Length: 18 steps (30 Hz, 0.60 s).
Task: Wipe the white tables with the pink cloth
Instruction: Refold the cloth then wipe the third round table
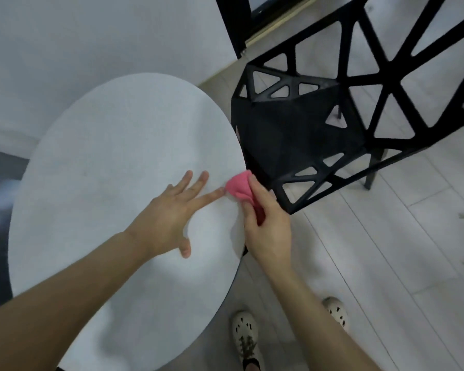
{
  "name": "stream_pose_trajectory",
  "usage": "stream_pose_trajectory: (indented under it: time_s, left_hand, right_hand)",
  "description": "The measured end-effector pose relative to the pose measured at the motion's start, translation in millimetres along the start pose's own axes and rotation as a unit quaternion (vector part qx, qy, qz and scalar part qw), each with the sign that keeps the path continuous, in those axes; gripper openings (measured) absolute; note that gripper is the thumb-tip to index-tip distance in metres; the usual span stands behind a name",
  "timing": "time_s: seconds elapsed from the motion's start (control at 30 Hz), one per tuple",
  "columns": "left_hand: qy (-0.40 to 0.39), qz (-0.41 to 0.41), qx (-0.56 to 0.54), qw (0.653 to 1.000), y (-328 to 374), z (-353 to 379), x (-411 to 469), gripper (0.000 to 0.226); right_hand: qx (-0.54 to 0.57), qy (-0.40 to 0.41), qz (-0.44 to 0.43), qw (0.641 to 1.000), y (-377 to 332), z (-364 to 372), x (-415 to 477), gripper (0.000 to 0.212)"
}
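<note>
Two hands, right hand [268, 226] gripping pink cloth [239, 187]

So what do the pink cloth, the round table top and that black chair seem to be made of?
Pink cloth: soft fabric, bunching into folds in the right hand. White table top: matte, faintly speckled, perhaps stone or laminate. Black chair: matte, likely moulded plastic or metal, with triangular cut-outs.

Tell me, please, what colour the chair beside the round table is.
The chair is black, with triangular cut-outs; the head view shows it.
</note>
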<state>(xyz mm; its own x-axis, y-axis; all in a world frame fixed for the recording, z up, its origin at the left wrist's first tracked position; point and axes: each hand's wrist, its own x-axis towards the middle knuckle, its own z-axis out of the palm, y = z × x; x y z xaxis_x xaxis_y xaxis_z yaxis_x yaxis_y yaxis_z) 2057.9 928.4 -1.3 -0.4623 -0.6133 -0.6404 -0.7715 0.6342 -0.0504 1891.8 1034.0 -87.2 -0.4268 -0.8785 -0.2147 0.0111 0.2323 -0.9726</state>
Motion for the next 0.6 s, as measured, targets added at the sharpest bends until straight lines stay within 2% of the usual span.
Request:
stream_pose_trajectory:
  time_s: [0.07, 0.13, 0.23, 0.33, 0.4, 0.53, 0.6]
  left_hand:
    - [-0.003, 0.002, 0.007, 1.0, 0, 0, 0, 0.159]
    - [-0.002, 0.002, 0.013, 1.0, 0, 2, 1, 0.159]
    - [-0.011, -0.001, 0.012, 1.0, -2, 4, 2, 0.159]
    - [-0.007, 0.003, -0.003, 1.0, -5, 5, 3, 0.158]
    - [-0.009, 0.004, -0.011, 1.0, -6, 6, 4, 0.157]
    - [0.003, 0.002, -0.01, 1.0, -6, 8, 2, 0.158]
    - [0.003, 0.001, -0.007, 1.0, -5, 7, 2, 0.158]
  right_hand:
    - [-0.001, -0.022, 0.013, 1.0, 5, -8, -32, 0.054]
    - [-0.002, -0.032, 0.024, 0.999, 2, -8, -21, 0.054]
    - [-0.033, -0.06, 0.007, 0.998, -18, 6, 67, 0.05]
    - [-0.119, -0.132, -0.058, 0.982, -47, 39, 173, 0.043]
    - [-0.151, -0.187, -0.06, 0.969, -64, 72, 226, 0.043]
    - [-0.162, -0.263, -0.064, 0.949, -69, 119, 286, 0.05]
    - [-0.14, -0.265, -0.067, 0.952, -66, 118, 290, 0.047]
